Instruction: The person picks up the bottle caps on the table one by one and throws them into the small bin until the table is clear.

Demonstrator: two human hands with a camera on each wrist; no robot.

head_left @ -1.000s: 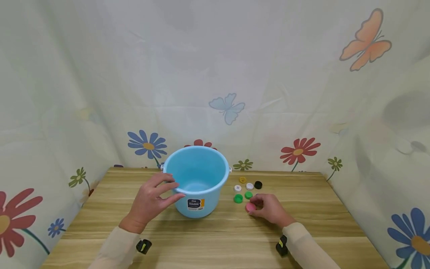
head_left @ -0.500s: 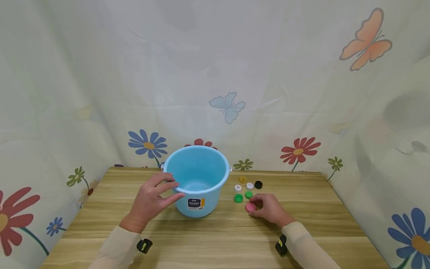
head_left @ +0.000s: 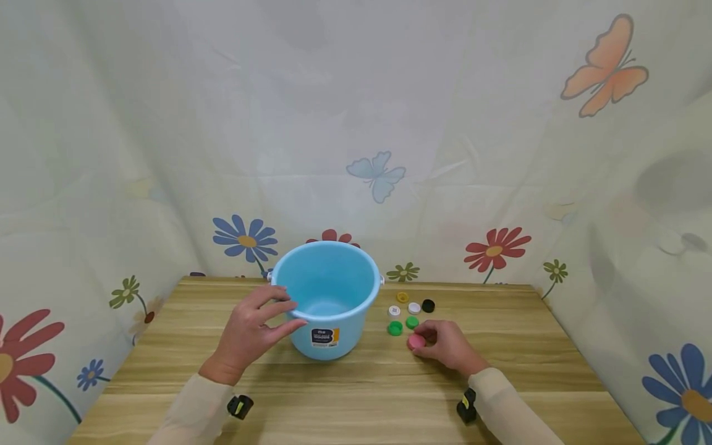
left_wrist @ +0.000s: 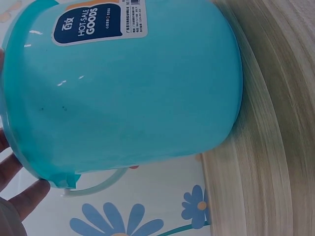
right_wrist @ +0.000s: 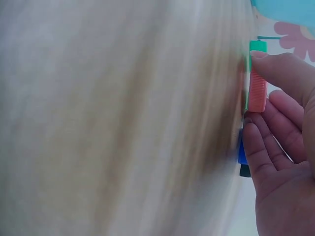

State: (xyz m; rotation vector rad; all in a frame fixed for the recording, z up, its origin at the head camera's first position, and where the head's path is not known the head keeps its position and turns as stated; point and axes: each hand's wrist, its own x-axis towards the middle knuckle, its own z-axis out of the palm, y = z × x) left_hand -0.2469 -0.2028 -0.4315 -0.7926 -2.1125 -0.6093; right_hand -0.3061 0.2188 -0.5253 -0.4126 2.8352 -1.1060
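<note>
Round pink plastic cap (head_left: pixel 415 342): set at or just above the wood-grained tabletop (head_left: pixel 345 402), to the right of the pale-blue round plastic bucket (head_left: pixel 353 337); whether the tabletop is touched cannot be told.
Right hand (head_left: pixel 449 349): the pink cap is pinched by its ridged side, between thumb and fingers.
Left hand (head_left: pixel 250 327): the near-left rim of the bucket is held lightly, the fingers curved over it and the thumb laid toward its front.
Pinch on the cap: the step in hand is judged to be the picking-up of the pink cap, no clear lift having been made yet.
Next move: a firm pinch and a straight rise seem to be called for, so that the small green plastic cap (head_left: pixel 412 322) just behind is not nudged.
Cap's axis: no long axis is offered by so squat a disc; its flat faces are held roughly level, its ridged side turned outward all round.
Bucket's mouth: pointed upward, the printed label (head_left: pixel 325 337) being turned toward the near side.
</note>
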